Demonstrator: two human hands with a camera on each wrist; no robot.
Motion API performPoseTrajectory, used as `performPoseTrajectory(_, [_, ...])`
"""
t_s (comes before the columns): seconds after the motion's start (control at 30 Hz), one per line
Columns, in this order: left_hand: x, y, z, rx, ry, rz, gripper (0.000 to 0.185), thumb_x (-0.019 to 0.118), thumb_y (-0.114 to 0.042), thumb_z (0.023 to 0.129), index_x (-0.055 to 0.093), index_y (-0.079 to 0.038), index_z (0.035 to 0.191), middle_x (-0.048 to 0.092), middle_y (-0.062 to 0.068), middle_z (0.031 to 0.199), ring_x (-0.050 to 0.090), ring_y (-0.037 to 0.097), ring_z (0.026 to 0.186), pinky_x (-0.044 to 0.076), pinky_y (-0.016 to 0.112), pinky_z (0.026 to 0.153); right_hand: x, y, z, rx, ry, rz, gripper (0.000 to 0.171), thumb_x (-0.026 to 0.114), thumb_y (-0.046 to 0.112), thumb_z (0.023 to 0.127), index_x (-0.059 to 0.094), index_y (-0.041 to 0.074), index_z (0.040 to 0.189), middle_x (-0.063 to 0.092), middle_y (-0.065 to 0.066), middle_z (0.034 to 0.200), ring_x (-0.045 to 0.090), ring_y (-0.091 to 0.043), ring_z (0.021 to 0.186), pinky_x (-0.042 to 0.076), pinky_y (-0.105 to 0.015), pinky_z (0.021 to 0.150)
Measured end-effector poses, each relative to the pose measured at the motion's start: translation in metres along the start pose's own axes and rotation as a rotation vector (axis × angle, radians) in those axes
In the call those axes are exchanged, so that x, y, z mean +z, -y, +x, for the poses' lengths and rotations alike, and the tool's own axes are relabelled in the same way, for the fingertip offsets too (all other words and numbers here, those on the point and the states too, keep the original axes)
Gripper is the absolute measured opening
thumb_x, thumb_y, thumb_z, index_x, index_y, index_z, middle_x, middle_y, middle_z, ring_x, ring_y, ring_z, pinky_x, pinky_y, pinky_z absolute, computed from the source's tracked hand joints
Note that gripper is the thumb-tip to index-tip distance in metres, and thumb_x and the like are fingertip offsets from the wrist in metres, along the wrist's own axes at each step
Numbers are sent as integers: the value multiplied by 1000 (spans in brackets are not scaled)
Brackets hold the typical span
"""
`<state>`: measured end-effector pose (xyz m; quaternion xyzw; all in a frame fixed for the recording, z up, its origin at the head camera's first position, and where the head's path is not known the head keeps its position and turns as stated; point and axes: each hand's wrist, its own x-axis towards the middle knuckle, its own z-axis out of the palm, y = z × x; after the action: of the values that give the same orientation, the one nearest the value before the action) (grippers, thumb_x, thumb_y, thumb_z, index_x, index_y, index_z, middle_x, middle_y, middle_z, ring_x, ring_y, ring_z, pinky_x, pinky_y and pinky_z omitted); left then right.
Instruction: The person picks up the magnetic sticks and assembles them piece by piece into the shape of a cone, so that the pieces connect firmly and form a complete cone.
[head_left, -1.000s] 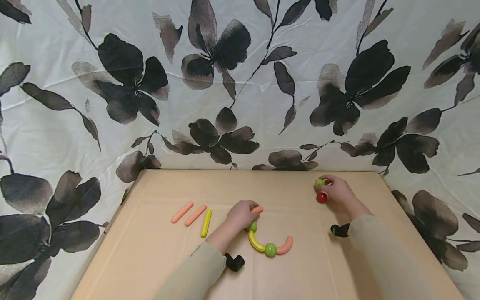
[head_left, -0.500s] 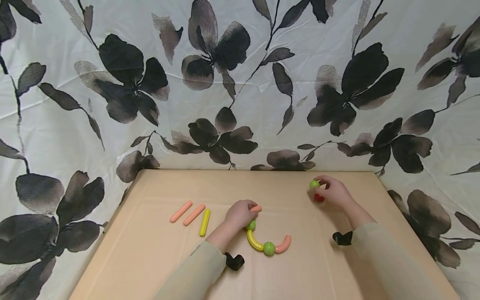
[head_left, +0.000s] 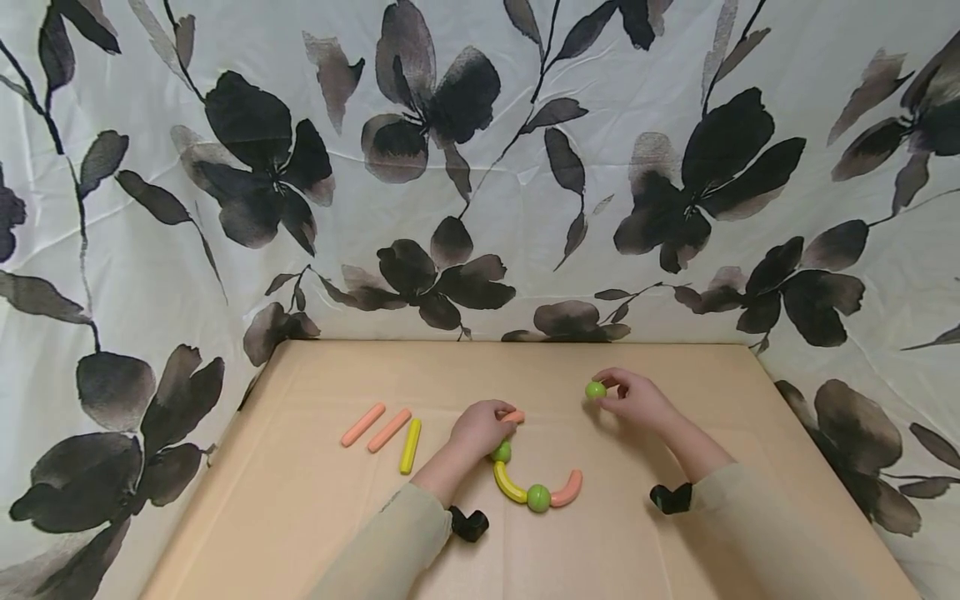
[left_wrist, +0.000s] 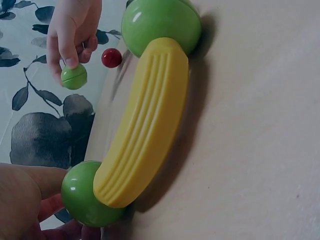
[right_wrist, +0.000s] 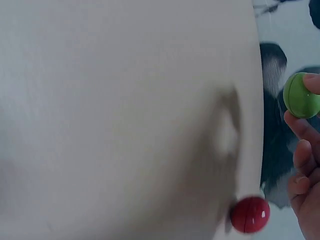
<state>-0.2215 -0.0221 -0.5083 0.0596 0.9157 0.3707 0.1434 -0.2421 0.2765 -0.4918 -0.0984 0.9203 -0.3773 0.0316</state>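
On the board lies a curved chain of toy sticks and balls: a yellow curved stick (head_left: 509,483) between two green balls, with a pink curved stick (head_left: 567,489) at its right end. My left hand (head_left: 480,429) pinches another pink stick (head_left: 515,417) at the chain's far end, beside the upper green ball (left_wrist: 90,192); the fingers hide much of that stick. My right hand (head_left: 633,398) holds a loose green ball (head_left: 596,390) between thumb and fingertips, above the board. The red ball (right_wrist: 250,214) shows in both wrist views; the right hand hides it in the head view.
Two straight pink sticks (head_left: 363,425) and a straight yellow stick (head_left: 410,447) lie left of the left hand. The tan board (head_left: 600,550) ends at the back against a flower-patterned cloth (head_left: 570,192). Black wrist devices (head_left: 469,526) sit under both sleeves.
My right hand has lifted the green ball away from beside the red ball and carried it left and nearer. The left hand stays at the chain's far end.
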Motion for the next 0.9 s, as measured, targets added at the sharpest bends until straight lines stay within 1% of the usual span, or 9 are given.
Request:
performPoseTrajectory(0.17, [-1, 1, 0, -4, 10, -19, 32, 72, -25, 91, 70, -17, 123, 67, 2, 103, 57, 16, 88, 48, 37, 81, 18, 10, -1, 18, 84, 44, 31, 78, 12, 85, 68, 10, 114, 67, -9, 107, 49, -20, 80, 42, -32, 70])
performPoseTrajectory(0.3, [-1, 2, 1, 2, 7, -24, 32, 72, -25, 91, 71, -17, 122, 66, 0, 101, 57, 16, 87, 48, 37, 81, 32, 18, 1, 30, 171, 58, 33, 77, 13, 85, 66, 12, 116, 66, -8, 111, 51, -20, 82, 45, -31, 70])
performPoseTrajectory(0.43, [-1, 2, 2, 3, 9, -41, 30, 72, -25, 91, 71, -17, 120, 65, 0, 98, 56, 16, 85, 48, 36, 79, 44, 24, 4, 14, 237, 69, 34, 77, 13, 85, 66, 13, 117, 65, -6, 114, 53, -20, 85, 46, -32, 74])
performPoseTrajectory(0.63, [-2, 3, 2, 10, 10, -58, 31, 73, -25, 91, 71, -16, 121, 65, -1, 96, 56, 15, 83, 47, 35, 77, 59, 30, 10, -21, 277, 57, 32, 78, 16, 85, 68, 17, 115, 66, -2, 114, 54, -19, 90, 47, -33, 79])
performPoseTrajectory(0.77, [-2, 5, 2, 17, 5, -55, 32, 73, -24, 91, 71, -16, 121, 66, -1, 96, 56, 14, 82, 47, 35, 77, 65, 32, 14, -22, 276, 61, 31, 78, 16, 86, 68, 21, 115, 66, 1, 114, 54, -18, 91, 46, -35, 81])
performPoseTrajectory(0.9, [-2, 6, 3, 24, 7, -58, 32, 73, -24, 91, 71, -17, 122, 67, -1, 98, 56, 14, 83, 47, 35, 78, 69, 33, 17, -35, 267, 60, 31, 77, 14, 86, 68, 20, 115, 65, 1, 112, 54, -18, 90, 45, -34, 80])
